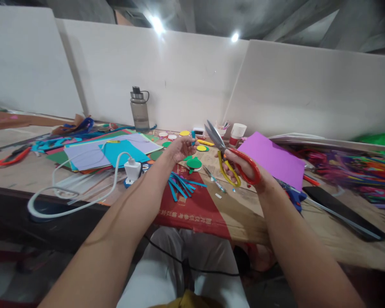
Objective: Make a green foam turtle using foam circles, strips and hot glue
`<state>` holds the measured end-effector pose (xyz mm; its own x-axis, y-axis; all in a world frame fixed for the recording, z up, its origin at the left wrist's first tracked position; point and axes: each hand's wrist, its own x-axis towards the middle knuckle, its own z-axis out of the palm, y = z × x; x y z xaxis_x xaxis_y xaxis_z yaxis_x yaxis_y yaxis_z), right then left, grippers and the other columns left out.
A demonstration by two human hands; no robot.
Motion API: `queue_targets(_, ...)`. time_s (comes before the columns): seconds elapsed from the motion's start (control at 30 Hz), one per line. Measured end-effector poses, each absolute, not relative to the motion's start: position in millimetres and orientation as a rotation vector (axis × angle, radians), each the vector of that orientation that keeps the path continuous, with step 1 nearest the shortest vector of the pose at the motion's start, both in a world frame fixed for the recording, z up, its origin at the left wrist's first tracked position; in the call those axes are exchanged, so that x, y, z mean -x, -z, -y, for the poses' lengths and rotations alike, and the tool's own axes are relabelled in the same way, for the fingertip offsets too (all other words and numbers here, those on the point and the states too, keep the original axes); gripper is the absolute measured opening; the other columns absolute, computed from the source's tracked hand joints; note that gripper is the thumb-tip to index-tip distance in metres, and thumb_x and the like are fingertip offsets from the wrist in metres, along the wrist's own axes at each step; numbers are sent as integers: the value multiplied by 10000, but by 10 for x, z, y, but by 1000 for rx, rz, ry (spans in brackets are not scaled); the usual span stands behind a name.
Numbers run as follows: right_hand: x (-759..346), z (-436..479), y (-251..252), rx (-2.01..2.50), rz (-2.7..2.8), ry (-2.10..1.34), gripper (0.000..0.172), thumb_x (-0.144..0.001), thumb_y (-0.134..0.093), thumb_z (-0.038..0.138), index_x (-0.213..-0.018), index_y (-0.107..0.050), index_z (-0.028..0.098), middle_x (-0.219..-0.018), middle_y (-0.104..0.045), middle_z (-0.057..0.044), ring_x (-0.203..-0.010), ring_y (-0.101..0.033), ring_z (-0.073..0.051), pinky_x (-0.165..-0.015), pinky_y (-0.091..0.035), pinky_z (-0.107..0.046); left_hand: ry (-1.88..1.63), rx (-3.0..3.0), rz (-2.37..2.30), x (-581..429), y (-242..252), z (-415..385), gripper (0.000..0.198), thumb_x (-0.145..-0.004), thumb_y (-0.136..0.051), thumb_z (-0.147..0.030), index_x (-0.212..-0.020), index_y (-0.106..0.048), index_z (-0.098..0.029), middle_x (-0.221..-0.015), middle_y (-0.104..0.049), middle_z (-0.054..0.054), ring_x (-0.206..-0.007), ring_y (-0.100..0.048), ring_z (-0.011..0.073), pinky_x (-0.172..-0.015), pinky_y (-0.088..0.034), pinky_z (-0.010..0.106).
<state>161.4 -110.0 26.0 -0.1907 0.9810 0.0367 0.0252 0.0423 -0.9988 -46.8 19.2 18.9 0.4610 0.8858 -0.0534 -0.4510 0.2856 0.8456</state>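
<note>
My right hand (235,166) grips a pair of scissors (223,147) with one red and one yellow handle; the blades are slightly apart and point up and to the left. Between the fingertips of my left hand (183,148) is a small blue strip (193,136), held upright to the left of the blades and apart from them. Below, a bunch of blue paper strips (181,187) lies on the red printed sheet (202,214). A green paper disc (194,163) sits just beyond the strips. Past it rests a yellow disc (202,148) on a green one.
At the left are stacked coloured sheets (83,157), a white charger (132,170) with a looped cable, and a water bottle (139,111). A purple sheet (271,158), paper cups (237,131), a blue glue gun (295,199) and a black phone-like slab (343,211) lie rightward.
</note>
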Motion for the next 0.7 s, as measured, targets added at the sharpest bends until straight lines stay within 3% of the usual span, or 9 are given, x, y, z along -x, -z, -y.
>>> queue_targets(0.23, -1685, 1183, -185, 1106, 1436, -1382, 435, -796, -620, 619, -962, -669, 220, -596, -536, 24, -414, -446, -109, -362, -337, -255, -919, -954, -593, 469, -121, -220, 83, -663, -617, -58, -646, -588, -134, -590, -660, 25, -486, -578, 92, -523, -490, 204)
queue_targets(0.47, -1705, 1159, -164, 1126, 1573, -1385, 412, -853, -585, 607, -727, -557, 216, -610, -548, 13, -409, -461, -90, -375, -359, -242, -909, -1008, -609, 435, -123, -189, 78, -649, -599, -51, -698, -611, -110, -607, -641, 22, -526, -587, 91, -539, -484, 198)
queue_targets(0.7, -1654, 1162, -154, 1139, 1505, -1407, 419, -824, -617, 615, -716, -553, 215, -579, -542, 22, -402, -461, -88, -353, -358, -229, -814, -1153, -587, 421, -138, -132, 81, -647, -616, -55, -707, -602, -107, -612, -640, 37, -557, -596, 103, -540, -479, 204)
